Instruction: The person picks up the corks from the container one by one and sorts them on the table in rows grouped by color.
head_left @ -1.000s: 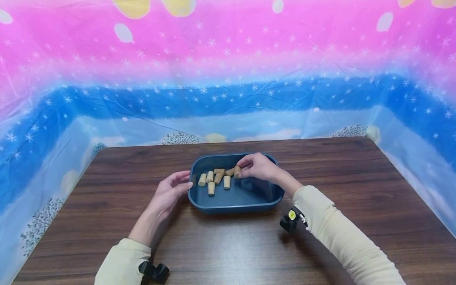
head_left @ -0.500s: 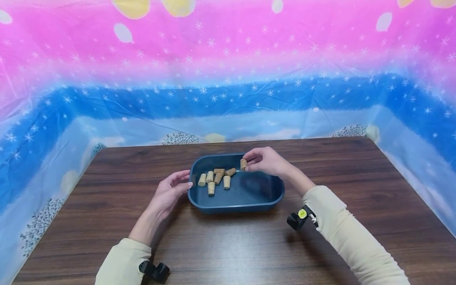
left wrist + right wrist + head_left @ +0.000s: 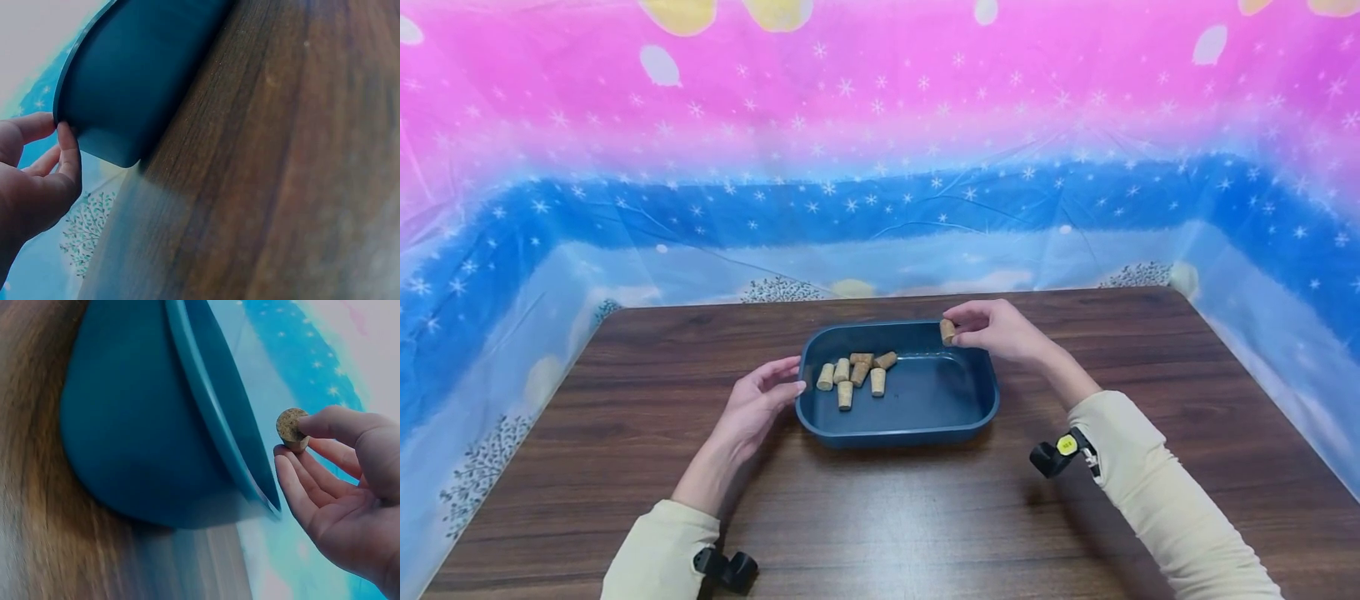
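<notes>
A dark blue plastic tub sits on the table, with several tapered corks grouped in its left half. My left hand grips the rim at the left end; in the left wrist view thumb and fingers meet at the edge of the wall. Between thumb and fingertips, my right hand pinches a brown cork, held up over the tub's back right rim. In the right wrist view this cork's speckled round end faces the camera, with the hand beside the rim.
The dark wood table has its back edge close behind the tub. A pink and blue snowflake cloth hangs around the back and sides. Black wrist cameras hang from both sleeves.
My right hand has lifted the brown cork from beside the others and moved it right and back to the rim. My left hand stays on the tub.
</notes>
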`<control>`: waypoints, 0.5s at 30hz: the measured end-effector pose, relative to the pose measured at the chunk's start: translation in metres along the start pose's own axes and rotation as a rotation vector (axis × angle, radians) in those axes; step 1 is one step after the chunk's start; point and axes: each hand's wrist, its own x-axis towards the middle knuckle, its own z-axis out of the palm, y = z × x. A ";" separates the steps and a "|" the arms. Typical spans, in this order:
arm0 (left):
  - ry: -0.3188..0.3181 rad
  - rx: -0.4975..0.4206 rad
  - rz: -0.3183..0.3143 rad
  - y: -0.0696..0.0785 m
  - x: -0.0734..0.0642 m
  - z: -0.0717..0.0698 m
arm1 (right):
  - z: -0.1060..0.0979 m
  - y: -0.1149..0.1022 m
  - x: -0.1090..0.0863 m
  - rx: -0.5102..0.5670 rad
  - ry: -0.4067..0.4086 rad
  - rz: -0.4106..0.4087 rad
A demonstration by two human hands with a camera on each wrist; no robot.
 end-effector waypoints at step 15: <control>0.007 0.029 -0.023 0.002 -0.003 0.000 | -0.033 0.030 -0.012 0.059 0.060 0.053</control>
